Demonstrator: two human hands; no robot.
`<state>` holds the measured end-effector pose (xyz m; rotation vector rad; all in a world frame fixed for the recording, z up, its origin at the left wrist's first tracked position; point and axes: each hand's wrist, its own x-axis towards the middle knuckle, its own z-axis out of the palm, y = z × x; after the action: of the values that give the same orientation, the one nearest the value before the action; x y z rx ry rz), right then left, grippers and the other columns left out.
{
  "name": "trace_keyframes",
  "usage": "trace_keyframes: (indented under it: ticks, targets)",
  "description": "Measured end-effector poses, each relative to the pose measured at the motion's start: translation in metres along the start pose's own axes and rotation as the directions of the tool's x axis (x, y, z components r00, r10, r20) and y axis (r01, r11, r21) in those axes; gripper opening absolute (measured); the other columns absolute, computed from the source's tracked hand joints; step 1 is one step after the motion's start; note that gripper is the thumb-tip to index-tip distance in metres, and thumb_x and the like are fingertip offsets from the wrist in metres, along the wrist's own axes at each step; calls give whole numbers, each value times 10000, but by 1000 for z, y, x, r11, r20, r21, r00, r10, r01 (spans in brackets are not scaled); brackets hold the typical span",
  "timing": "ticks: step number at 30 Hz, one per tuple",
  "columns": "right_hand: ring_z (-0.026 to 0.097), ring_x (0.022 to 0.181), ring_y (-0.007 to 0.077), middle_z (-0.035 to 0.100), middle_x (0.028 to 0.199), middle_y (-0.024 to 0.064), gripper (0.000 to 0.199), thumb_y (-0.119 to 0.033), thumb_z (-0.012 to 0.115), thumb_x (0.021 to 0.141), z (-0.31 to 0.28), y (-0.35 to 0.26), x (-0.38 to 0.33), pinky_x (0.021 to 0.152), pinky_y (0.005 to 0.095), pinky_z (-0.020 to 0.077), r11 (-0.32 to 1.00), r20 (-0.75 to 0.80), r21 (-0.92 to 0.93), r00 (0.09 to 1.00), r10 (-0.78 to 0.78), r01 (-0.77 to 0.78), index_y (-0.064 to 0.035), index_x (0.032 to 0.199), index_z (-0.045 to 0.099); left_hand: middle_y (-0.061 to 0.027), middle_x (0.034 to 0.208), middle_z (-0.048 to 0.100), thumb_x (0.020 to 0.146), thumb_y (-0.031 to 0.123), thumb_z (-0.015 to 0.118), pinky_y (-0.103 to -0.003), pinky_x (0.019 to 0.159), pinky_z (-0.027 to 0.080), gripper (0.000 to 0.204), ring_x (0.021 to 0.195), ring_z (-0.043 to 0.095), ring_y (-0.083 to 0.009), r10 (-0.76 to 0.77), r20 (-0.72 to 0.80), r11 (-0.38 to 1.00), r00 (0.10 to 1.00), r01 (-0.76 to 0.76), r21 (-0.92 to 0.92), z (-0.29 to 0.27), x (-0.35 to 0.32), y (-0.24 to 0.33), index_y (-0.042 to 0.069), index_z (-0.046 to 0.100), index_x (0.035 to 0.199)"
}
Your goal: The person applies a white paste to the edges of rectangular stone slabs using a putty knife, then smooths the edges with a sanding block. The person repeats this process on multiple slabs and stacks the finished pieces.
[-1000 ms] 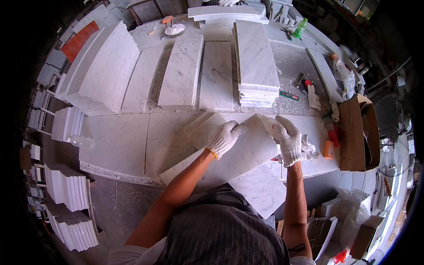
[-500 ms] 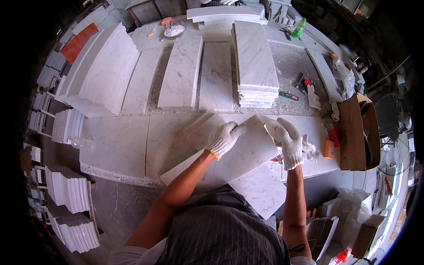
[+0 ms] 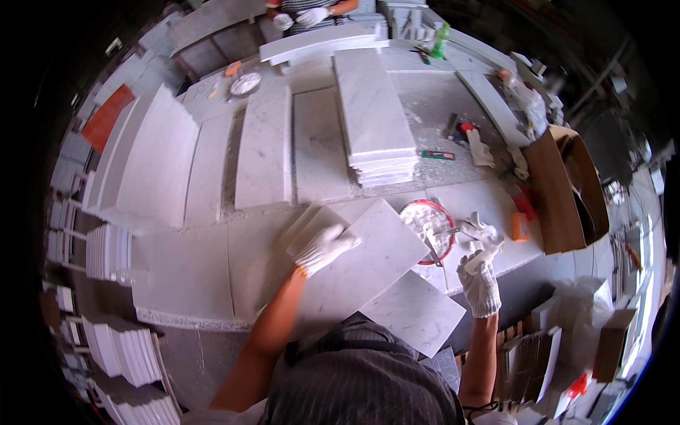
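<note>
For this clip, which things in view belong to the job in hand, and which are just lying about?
Likely in use:
marble slab, under the left hand
red-rimmed bowl with white material, next to the slab
right hand, near the bowl, its grip too blurred to read

Probably just lying about:
loose glove, beyond the bowl
orange block
cardboard box
green bottle

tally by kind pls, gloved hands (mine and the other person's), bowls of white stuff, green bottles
Your gloved hands: 2 (left hand, right hand)
Co-worker's gloved hands: 2
Bowls of white stuff: 2 (near red-rimmed bowl, far bowl)
Green bottle: 1
Total: 7
</note>
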<state>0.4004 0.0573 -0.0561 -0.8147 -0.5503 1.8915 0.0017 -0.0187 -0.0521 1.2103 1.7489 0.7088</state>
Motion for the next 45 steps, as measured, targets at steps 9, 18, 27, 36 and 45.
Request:
trace_keyframes:
  ticks: [9, 18, 27, 36, 45]
  targets:
    - [606, 990, 156, 613, 1100, 36, 438, -253, 685, 928, -65, 17, 32, 830, 340, 536, 899, -239, -430, 971, -20, -88, -56, 1295, 549, -6, 833, 581, 953, 342, 646, -263, 732, 449, 340, 796, 507, -76, -133, 101, 967, 986, 151, -204, -10, -27, -6, 3, 628, 951]
    - [576, 932, 111, 628, 1056, -10, 391, -227, 663, 943, -104, 8, 143, 822, 277, 469, 793, -209, -590, 920, -331, 151, -53, 1285, 585, 20, 786, 531, 972, 357, 619, -256, 700, 429, 339, 755, 461, -67, -89, 8, 986, 996, 89, -140, -1, -22, -10, 21, 629, 922]
    - [639, 871, 186, 698, 985, 68, 433, -245, 748, 836, -77, 27, 143, 808, 332, 497, 370, -223, -929, 811, -540, -9, -106, 1231, 636, 14, 707, 418, 971, 367, 613, -289, 636, 387, 392, 702, 383, -74, -109, -22, 994, 994, 108, -34, -1, -23, -5, 21, 542, 801]
    - [649, 916, 332, 702, 1019, 146, 362, -252, 747, 806, -61, 27, 128, 816, 440, 497, 189, -213, -975, 730, -650, -117, -134, 1138, 663, 14, 695, 406, 966, 356, 629, -285, 623, 380, 382, 687, 371, -72, -95, -51, 992, 994, 90, -86, 3, -28, -4, 28, 538, 793]
    - [656, 1003, 271, 655, 1206, 137, 547, -138, 777, 789, -92, 36, 121, 892, 365, 503, 442, -230, -893, 754, -615, 88, -106, 1294, 568, 14, 696, 389, 971, 376, 620, -291, 614, 370, 406, 688, 354, -73, -53, -36, 997, 998, 50, -64, 3, -22, -15, 41, 509, 769]
